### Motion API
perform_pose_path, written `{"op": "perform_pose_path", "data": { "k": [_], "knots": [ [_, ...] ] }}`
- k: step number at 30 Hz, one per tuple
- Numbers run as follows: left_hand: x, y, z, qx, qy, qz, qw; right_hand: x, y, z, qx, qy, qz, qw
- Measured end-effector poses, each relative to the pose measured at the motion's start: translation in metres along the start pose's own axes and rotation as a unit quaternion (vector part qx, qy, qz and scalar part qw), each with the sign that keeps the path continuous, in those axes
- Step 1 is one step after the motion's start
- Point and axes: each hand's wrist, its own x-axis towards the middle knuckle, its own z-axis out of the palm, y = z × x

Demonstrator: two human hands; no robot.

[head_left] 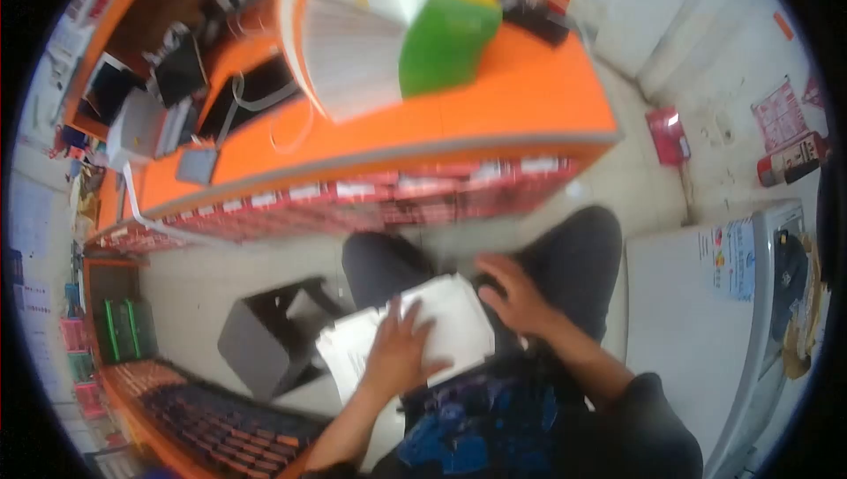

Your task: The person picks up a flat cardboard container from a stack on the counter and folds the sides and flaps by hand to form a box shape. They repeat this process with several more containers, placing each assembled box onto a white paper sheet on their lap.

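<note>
A stack of white sheets (pixel 463 325) lies across the person's lap, its left part fanned out and bearing faint print. My left hand (pixel 401 351) rests on top of the stack with its fingers spread. Just past the stack's right edge is my right hand (pixel 513 298), its fingers apart and nothing visible between them. Both hands are slightly blurred. Beside the left knee, a dark open box or bin (pixel 256 338) stands on the floor.
An orange counter (pixel 529 100) in front holds a big paper stack (pixel 348 56), a green and yellow packet (pixel 450 38) and a grey box. At the right stands a white cabinet (pixel 679 303); a fire extinguisher (pixel 788 161) is near the wall. Dark racks fill the lower left.
</note>
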Motion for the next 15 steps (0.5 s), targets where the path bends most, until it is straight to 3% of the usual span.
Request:
{"op": "perform_pose_path", "data": {
  "k": [4,5,7,14,15],
  "knots": [
    [-0.004,0.015,-0.016,-0.020,-0.037,-0.014,0.999,-0.009,-0.016,-0.004,0.044,-0.094,0.103,0.989],
    [0.000,0.014,-0.016,-0.005,-0.038,-0.012,0.999,-0.006,-0.016,-0.007,0.048,-0.116,0.085,0.989],
    [0.000,0.015,-0.015,-0.004,-0.050,-0.019,0.999,-0.005,-0.016,-0.009,0.166,-0.182,0.198,0.949],
    [0.003,0.005,-0.033,-0.064,-0.055,-0.025,0.996,-0.011,-0.002,-0.005,0.274,-0.194,0.205,0.919],
    [0.002,0.001,-0.035,-0.039,-0.061,0.016,0.997,-0.011,0.000,-0.005,0.283,-0.186,0.205,0.918]
  ]
}}
